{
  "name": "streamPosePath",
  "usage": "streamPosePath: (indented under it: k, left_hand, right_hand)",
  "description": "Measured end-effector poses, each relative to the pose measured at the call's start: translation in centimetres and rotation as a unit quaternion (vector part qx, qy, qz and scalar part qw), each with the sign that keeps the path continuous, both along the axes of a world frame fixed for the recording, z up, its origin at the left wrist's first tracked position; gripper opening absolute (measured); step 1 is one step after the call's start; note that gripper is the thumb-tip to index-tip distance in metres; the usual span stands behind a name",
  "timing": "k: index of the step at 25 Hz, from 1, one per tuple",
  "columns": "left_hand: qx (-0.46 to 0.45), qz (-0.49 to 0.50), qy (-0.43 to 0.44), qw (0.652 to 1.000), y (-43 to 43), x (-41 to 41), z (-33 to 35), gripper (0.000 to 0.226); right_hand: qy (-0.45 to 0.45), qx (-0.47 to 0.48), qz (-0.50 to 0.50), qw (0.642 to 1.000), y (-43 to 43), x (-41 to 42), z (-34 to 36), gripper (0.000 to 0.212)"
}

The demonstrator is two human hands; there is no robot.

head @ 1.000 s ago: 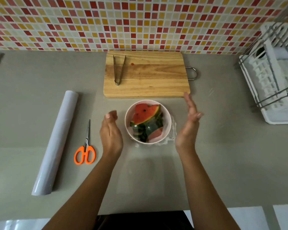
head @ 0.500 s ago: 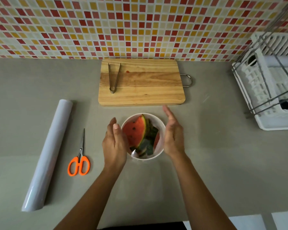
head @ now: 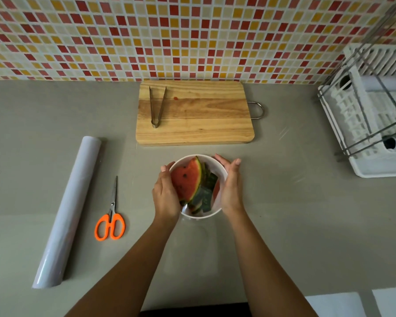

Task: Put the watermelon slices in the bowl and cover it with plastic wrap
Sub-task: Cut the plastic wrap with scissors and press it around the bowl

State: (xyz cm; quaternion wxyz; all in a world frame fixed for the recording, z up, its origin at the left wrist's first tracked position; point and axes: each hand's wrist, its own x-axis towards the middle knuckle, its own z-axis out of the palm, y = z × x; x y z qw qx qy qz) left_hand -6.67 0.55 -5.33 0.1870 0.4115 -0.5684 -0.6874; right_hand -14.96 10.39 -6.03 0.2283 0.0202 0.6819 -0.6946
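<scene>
A white bowl (head: pixel 206 159) stands on the grey counter in front of the cutting board, holding several watermelon slices (head: pixel 186 180) with red flesh and dark green rind. A thin clear film of plastic wrap seems to lie over the bowl and trail toward me on the counter (head: pixel 192 243). My left hand (head: pixel 165 194) presses against the bowl's left side and my right hand (head: pixel 231 187) against its right side, both cupping it. The plastic wrap roll (head: pixel 66 209) lies on the counter to the left.
Orange-handled scissors (head: pixel 111 221) lie between the roll and the bowl. Behind the bowl is a wooden cutting board (head: pixel 204 115) with metal tongs (head: pixel 157 106) on it. A white dish rack (head: pixel 373 115) stands at the right. The tiled wall runs along the back.
Both hands moved in from beside the bowl and closed against its sides. The head camera view tilted so the bowl sits lower in frame.
</scene>
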Motion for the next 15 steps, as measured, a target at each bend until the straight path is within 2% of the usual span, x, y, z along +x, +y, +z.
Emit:
streamPosePath:
  k: [4,9,12,15]
  left_hand:
    - [0.001,0.019,-0.027,0.999,0.1,0.0,0.0,0.053]
    - [0.037,0.064,-0.067,0.995,0.8,1.0,-0.4,0.062]
    - [0.059,0.090,-0.039,0.993,0.9,1.3,-0.5,0.062]
    - [0.084,0.097,-0.008,0.992,0.8,1.2,-0.3,0.057]
  right_hand:
    - [-0.126,0.008,-0.054,0.991,-0.5,-0.4,0.8,0.098]
    - [-0.283,-0.023,-0.073,0.956,-0.3,-0.7,1.8,0.098]
    - [-0.333,0.037,-0.051,0.941,-1.3,-1.2,2.7,0.113]
    - [-0.362,0.085,-0.049,0.927,-1.4,-1.4,2.9,0.115]
